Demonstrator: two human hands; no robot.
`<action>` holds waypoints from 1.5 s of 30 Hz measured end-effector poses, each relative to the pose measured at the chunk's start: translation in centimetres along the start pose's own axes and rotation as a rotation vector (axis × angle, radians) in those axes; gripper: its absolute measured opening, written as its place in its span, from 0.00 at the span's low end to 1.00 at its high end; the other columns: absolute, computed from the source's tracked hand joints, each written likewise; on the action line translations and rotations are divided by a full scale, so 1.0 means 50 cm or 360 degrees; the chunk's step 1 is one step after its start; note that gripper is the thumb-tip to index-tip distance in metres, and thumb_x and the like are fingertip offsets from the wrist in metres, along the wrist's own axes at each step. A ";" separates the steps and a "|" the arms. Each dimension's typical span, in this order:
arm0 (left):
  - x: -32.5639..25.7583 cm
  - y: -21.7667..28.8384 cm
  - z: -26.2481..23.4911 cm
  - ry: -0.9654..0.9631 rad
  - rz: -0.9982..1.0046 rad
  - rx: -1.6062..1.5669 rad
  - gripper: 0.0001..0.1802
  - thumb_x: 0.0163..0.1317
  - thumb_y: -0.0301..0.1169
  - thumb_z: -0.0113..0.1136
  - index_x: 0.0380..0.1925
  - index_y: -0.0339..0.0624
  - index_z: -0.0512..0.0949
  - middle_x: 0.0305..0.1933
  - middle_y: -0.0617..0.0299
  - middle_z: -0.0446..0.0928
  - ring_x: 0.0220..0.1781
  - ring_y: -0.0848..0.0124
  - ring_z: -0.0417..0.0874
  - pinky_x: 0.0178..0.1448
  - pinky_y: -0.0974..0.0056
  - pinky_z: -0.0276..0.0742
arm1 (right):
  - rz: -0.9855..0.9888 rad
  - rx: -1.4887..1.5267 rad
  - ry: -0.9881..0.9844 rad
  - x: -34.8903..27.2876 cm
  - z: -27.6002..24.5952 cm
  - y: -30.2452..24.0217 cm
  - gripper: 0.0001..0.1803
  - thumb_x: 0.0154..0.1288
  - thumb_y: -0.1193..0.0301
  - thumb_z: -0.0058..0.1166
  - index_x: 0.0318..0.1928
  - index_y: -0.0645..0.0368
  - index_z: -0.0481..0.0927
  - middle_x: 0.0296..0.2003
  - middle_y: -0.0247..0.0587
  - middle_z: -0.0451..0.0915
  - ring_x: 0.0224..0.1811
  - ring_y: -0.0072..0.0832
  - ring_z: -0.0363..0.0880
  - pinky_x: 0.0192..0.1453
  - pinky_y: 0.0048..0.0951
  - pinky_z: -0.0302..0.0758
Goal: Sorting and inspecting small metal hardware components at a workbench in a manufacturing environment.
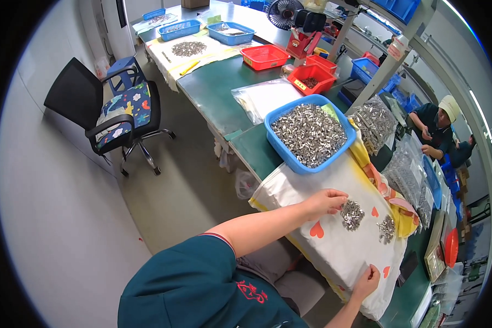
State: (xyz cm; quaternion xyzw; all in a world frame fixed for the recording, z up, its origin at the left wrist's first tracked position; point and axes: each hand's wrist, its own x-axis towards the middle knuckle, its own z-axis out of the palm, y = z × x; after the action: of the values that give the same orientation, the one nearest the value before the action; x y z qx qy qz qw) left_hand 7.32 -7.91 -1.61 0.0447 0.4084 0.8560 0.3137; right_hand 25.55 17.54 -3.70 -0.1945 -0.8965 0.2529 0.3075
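Note:
My left hand (328, 202) is at the left edge of a pile of small silvery metal pieces (352, 215) on a white cloth with red hearts (333, 251). Its fingers are bent together at the pile, and what they pinch is too small to name. Nearer to me, my right hand (368, 282) is held over the cloth, its thumb and fingertips drawn together; anything between them is too small to see. A second, smaller pile of metal pieces (387, 229) lies to the right of the first. Beyond my left hand stands a blue basket (279, 143) heaped with similar pieces.
Bags of metal parts (374, 123) and a yellow cloth (405, 221) lie along the right side. Red trays (265, 56) and blue trays (180, 29) stand farther back on the green table (208, 93). An office chair (120, 115) is at left; another person (437, 128) sits at right.

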 end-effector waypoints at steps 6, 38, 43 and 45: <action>-0.014 0.003 -0.034 0.0165 0.0135 0.0112 0.18 0.58 0.33 0.53 0.48 0.38 0.70 0.37 0.64 0.74 0.34 0.77 0.72 0.40 0.72 0.69 | -0.0198 -0.0027 0.0017 0.011 0.020 -0.042 0.05 0.51 0.77 0.47 0.30 0.62 0.75 0.28 0.46 0.74 0.32 0.40 0.72 0.39 0.34 0.69; 0.219 0.015 0.147 -0.0306 0.0153 0.0618 0.14 0.60 0.26 0.49 0.47 0.39 0.71 0.42 0.62 0.75 0.40 0.77 0.75 0.40 0.73 0.71 | -0.0361 -0.0303 -0.0172 0.262 0.127 -0.097 0.06 0.49 0.75 0.52 0.31 0.59 0.77 0.29 0.40 0.75 0.36 0.36 0.72 0.43 0.31 0.69; 0.216 -0.006 0.132 -0.0288 0.0147 0.0748 0.15 0.57 0.23 0.51 0.46 0.38 0.72 0.41 0.62 0.75 0.39 0.78 0.74 0.39 0.74 0.72 | -0.0474 -0.0370 -0.0224 0.250 0.170 -0.061 0.06 0.45 0.76 0.49 0.27 0.60 0.76 0.28 0.40 0.72 0.35 0.35 0.70 0.41 0.33 0.68; 0.212 -0.007 0.121 -0.0305 0.0151 0.0864 0.15 0.55 0.21 0.51 0.44 0.36 0.72 0.40 0.61 0.76 0.38 0.78 0.75 0.40 0.73 0.73 | -0.0432 -0.0368 -0.0291 0.248 0.171 -0.063 0.06 0.46 0.76 0.50 0.28 0.59 0.77 0.29 0.39 0.73 0.36 0.35 0.70 0.42 0.31 0.69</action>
State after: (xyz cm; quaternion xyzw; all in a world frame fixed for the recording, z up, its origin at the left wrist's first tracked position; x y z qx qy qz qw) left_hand 1.04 2.39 0.23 0.2266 0.5884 0.7210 0.2871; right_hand 10.27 18.42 -2.09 -0.0821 -0.9617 0.1209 0.2318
